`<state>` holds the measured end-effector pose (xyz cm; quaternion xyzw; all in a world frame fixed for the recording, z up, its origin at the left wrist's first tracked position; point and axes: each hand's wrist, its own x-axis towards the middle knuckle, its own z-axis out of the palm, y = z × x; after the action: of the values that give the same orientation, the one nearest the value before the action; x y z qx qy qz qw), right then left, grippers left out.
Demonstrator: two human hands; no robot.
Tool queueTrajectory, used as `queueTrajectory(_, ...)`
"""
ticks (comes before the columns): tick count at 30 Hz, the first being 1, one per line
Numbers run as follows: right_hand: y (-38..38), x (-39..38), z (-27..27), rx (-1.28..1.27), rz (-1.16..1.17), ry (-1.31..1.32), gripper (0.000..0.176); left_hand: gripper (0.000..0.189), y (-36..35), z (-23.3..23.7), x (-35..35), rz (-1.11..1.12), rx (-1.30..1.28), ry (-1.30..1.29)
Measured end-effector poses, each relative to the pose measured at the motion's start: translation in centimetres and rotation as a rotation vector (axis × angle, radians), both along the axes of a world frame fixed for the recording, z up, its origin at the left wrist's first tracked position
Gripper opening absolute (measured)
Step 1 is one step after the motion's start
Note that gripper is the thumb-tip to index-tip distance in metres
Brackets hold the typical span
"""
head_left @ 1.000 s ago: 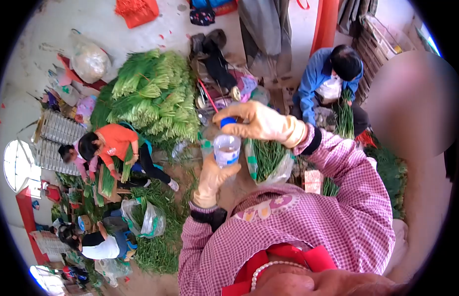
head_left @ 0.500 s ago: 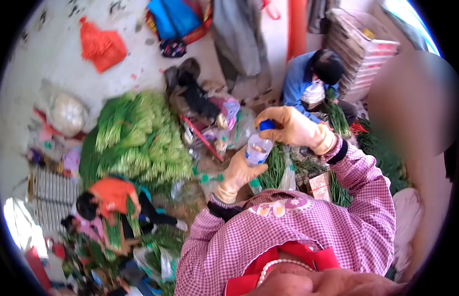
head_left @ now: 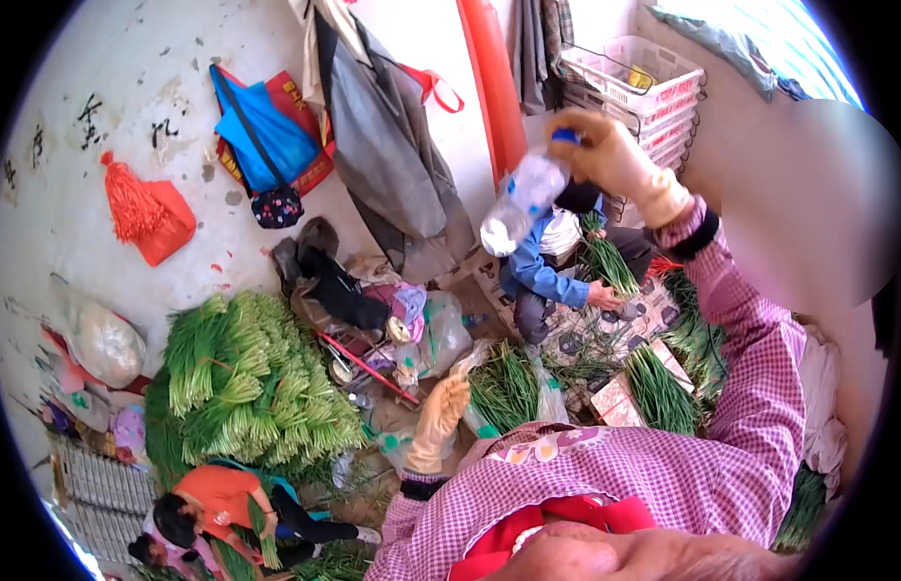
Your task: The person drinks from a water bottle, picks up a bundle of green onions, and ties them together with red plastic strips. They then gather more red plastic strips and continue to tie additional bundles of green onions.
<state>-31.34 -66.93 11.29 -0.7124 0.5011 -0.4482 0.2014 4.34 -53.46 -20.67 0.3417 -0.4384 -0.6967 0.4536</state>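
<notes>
- A bottle [head_left: 528,198] hangs at 1 o'clock, slanting from its blue cap [head_left: 565,136] to a base pointing toward 7, in front of a person in blue [head_left: 547,266] seated with greens, part of whom it hides.
- The gloved right hand [head_left: 615,160], between 1 and 2 o'clock, has its fingers grasping the bottle at the cap; behind it stand white crates [head_left: 671,131].
- The gloved left hand [head_left: 441,416], at 6 o'clock, is off the bottle; whether its fingers clench anything, one cannot tell. Just beside it, at 5, lies a bundle [head_left: 509,387] of greens.
- A heap [head_left: 262,368] of greens fills 8 o'clock, with a person in orange [head_left: 218,504] bent below it, toward 7.
- Dark aprons [head_left: 392,155] hang at 11, a blue bag [head_left: 266,136] between 10 and 11, and a red bag [head_left: 165,218] between 9 and 10.
- Half a second earlier, the left hand held the bottle's body while the right was at the cap; now the right alone carries it, higher. The view has swung, setting the heap lower and showing more of the aprons.
- Dark characters mark the wall [head_left: 194,58] at 10 o'clock, not clearly legible; the bottle's blue label is too blurred to read.
</notes>
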Motion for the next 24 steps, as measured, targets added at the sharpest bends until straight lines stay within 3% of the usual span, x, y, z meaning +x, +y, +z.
queueTrajectory(3, -5.2, -1.8, 1.1, -0.264, -0.074, -0.030, 0.019, 0.038, -1.2, -2.9, 1.3, 0.009, 0.136, -0.044)
queueTrajectory(5, -8.3, -1.9, 2.0, -0.327, -0.163, -0.063, 0.021, 0.042, -2.5, -2.6, 2.4, -0.055, -0.041, -0.336)
queueTrajectory(9, -15.9, -1.3, 3.0, -0.485, -0.214, -0.157, 0.024, 0.054, -9.5, -2.0, 5.6, -0.097, -0.199, -0.548)
queueTrajectory(10, -17.3, -0.7, 2.6, -0.472, -0.191, -0.188, 0.023, 0.047, -12.4, -3.8, 6.9, -0.060, -0.229, -0.473)
queueTrajectory(12, -17.6, 1.7, 2.5, -0.482, -0.361, 0.022, 0.022, 0.039, -17.1, 2.3, 8.1, -0.086, -0.291, -0.667)
queueTrajectory(13, -18.7, 2.0, 1.6, -0.414, -0.343, -0.014, 0.020, 0.026, -20.7, 2.8, 8.9, -0.050, -0.312, -0.641)
queueTrajectory(14, -19.5, 2.2, 0.6, -0.552, -0.317, 0.115, 0.020, 0.020, -23.0, 7.9, 8.6, -0.080, -0.306, -0.580)
queueTrajectory(15, -18.9, 3.0, 0.2, -0.466, -0.292, 0.097, 0.019, 0.015, -25.5, 12.0, 7.9, 0.007, -0.672, -0.697)
queueTrajectory(16, -18.2, 3.9, -0.3, -0.375, -0.264, 0.081, 0.018, 0.016, -29.0, 14.6, 7.6, 0.026, -0.857, -0.720)
queueTrajectory(18, -17.0, 4.5, -2.2, -0.255, -0.167, 0.001, 0.018, 0.014, -34.5, 20.7, 5.6, 0.007, -1.004, -0.707)
queueTrajectory(19, -14.2, 5.7, -1.2, -0.039, -0.189, -0.012, 0.017, 0.013, -37.3, 22.9, 4.2, 0.057, -1.086, -0.742)
queueTrajectory(20, -13.8, 5.4, -2.7, -0.148, -0.157, 0.072, 0.019, 0.014, -39.9, 24.9, 2.5, 0.169, -1.297, -0.786)
queueTrajectory(22, -11.6, 5.0, -4.2, -0.132, -0.101, 0.108, 0.023, 0.014, -43.8, 29.1, -1.5, 0.269, -1.600, -0.811)
queueTrajectory(24, -9.1, 4.0, -5.1, -0.050, -0.070, 0.117, 0.021, 0.015, -48.1, 31.7, -5.2, 0.336, -1.734, -0.785)
